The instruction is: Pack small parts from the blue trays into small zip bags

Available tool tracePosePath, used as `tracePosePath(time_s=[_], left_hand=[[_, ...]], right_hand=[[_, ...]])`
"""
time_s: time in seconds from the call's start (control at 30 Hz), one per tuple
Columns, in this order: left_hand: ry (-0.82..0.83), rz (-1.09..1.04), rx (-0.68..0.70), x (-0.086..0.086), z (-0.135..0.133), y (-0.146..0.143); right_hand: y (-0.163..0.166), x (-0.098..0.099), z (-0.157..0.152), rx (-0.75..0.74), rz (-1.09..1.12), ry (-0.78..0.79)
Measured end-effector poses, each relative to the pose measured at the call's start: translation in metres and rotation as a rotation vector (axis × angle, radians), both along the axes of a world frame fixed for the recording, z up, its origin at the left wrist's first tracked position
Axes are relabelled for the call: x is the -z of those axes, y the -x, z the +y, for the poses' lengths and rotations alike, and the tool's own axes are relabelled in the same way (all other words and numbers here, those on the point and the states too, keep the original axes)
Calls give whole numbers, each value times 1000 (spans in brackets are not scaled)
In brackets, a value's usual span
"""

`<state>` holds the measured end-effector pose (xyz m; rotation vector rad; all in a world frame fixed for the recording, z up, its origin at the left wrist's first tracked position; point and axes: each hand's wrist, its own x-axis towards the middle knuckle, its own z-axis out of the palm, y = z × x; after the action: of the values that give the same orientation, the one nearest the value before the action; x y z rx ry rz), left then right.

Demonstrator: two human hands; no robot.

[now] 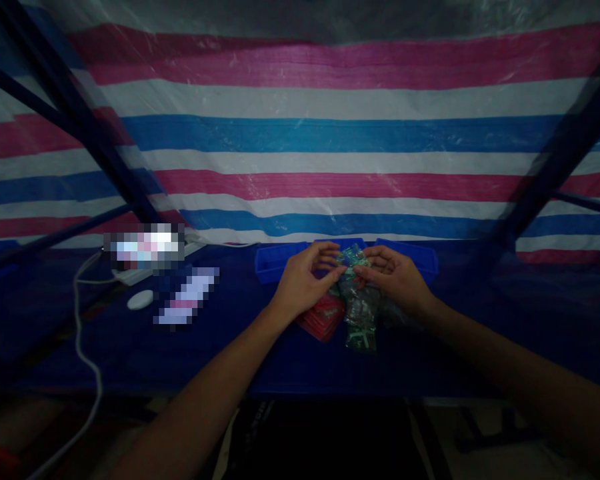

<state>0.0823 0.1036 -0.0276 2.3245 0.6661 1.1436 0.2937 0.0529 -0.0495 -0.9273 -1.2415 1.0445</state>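
Centrally, over a dark blue worktop [130, 353]: two bare hands meet on one clear bag [359, 313] of small green pieces.
- Left hand [305, 280]: grip pinched together on the bag's top edge, thumb and forefinger closed on the film.
- Right hand [397, 277]: grip likewise clamped on the same top edge, just beside the left fingertips.
- Bag: hangs from both hands down to the worktop, its lower end resting near the front edge.
- Red packet [323, 317]: lies flat under the left wrist, touching the bag's left side.
- Blue bins [273, 260]: two, side by side, just behind the hands.
- White cable [83, 333]: runs down the left side, off the worktop.
- White oval item [140, 299]: left, well apart from the hands.
- Striped tarpaulin [300, 140]: pink, white and blue, behind everything.
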Motion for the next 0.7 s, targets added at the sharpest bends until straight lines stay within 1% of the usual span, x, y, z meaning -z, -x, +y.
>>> tracePosePath(time_s=[0.07, 0.17, 0.2, 0.27, 0.37, 0.43, 0.5, 0.57, 0.7], left_hand=[[-187, 36, -31, -1, -3, 0], [-430, 92, 27, 1, -1, -1], [-480, 98, 49, 3, 1, -1], [-531, 96, 51, 6, 5, -2], [-530, 64, 21, 8, 7, 0], [-493, 12, 15, 7, 4, 1], [-440, -51, 8, 4, -1, 2], [-382, -96, 1, 2, -5, 1], [-253, -114, -32, 0, -10, -2]], right_hand=[[-1, 0, 0, 24, 11, 5], [0, 1, 0, 31, 32, -4], [0, 0, -1, 26, 34, -7], [1, -1, -2, 5, 20, -6], [3, -5, -5, -30, -9, 14], [4, -7, -9, -57, -38, 29], [4, -8, -11, -50, -86, 10], [3, -7, -11, -3, -148, -46], [-1, -3, -7, 87, -234, -199]])
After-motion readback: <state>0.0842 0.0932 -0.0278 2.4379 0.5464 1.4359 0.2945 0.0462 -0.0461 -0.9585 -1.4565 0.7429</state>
